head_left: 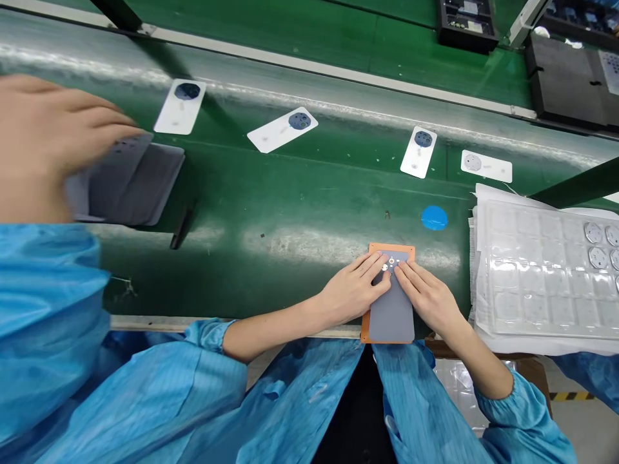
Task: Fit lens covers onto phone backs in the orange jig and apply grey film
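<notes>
A grey phone-back panel (pixel 393 312) lies in an orange fixture (pixel 371 249) at the near edge of the green conveyor belt (pixel 300 212). My left hand (pixel 355 291) and my right hand (pixel 429 298) both rest on the panel. Their fingers are stretched out, and the fingertips meet at the small white ring parts near the panel's top end. Neither hand wraps around anything. Both of my forearms come up from blue sleeves at the bottom.
A co-worker's blurred hand (pixel 53 142) at the far left touches a stack of grey panels (pixel 135 183). Several white panels (pixel 283 129) with dark round cutouts lie along the belt. A blue sticker (pixel 434 218), a clear blister tray (pixel 546 277) and black trays (pixel 568 80) are also in view.
</notes>
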Demonstrator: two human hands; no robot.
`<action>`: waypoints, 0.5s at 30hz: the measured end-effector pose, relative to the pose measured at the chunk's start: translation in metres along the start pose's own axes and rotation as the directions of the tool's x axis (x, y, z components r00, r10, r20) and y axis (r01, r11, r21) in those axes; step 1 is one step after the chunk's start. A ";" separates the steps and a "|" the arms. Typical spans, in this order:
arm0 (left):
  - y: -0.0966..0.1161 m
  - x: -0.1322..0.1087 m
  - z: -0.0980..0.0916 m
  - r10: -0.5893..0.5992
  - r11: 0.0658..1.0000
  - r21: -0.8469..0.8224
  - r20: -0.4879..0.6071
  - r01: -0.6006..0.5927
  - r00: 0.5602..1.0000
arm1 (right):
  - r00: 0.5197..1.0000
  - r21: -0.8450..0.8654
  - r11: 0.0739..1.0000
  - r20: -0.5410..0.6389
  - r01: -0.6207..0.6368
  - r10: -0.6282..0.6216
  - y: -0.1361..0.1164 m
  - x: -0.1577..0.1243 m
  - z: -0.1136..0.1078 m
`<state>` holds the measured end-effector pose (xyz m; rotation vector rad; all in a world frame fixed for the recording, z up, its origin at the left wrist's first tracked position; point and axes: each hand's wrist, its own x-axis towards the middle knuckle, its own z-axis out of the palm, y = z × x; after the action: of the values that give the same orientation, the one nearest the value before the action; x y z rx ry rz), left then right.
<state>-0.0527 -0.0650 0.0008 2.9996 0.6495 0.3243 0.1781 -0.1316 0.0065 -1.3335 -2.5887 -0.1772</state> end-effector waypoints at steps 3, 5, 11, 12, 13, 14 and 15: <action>0.002 -0.001 0.001 0.015 1.000 0.015 0.025 -0.015 1.000 | 0.998 0.026 0.999 0.056 -0.038 0.036 -0.004 0.001 0.003; 0.003 -0.001 0.001 0.016 1.000 -0.005 0.047 -0.016 0.999 | 0.994 0.062 0.996 0.098 -0.062 0.056 -0.006 0.002 0.003; 0.005 -0.008 0.006 0.013 1.000 0.009 -0.021 -0.013 1.000 | 0.990 0.099 0.993 0.134 -0.066 0.052 -0.011 -0.005 0.000; 0.007 -0.011 0.007 0.006 1.000 0.017 -0.051 -0.005 0.999 | 0.988 0.103 0.992 0.142 -0.070 0.055 -0.012 -0.008 0.000; 0.010 -0.015 0.008 -0.002 1.000 0.023 -0.076 0.004 0.997 | 0.987 0.109 0.991 0.150 -0.076 0.060 -0.014 -0.011 -0.001; 0.013 -0.018 0.009 -0.012 1.000 0.026 -0.095 0.014 0.995 | 0.985 0.115 0.990 0.158 -0.086 0.068 -0.016 -0.014 -0.002; 0.016 -0.021 0.010 -0.020 0.999 0.023 -0.103 0.023 0.995 | 0.983 0.121 0.988 0.165 -0.097 0.076 -0.018 -0.016 -0.002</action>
<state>-0.0628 -0.0887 -0.0113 3.0129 0.6983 0.4752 0.1726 -0.1555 0.0046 -1.4638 -2.6119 0.1144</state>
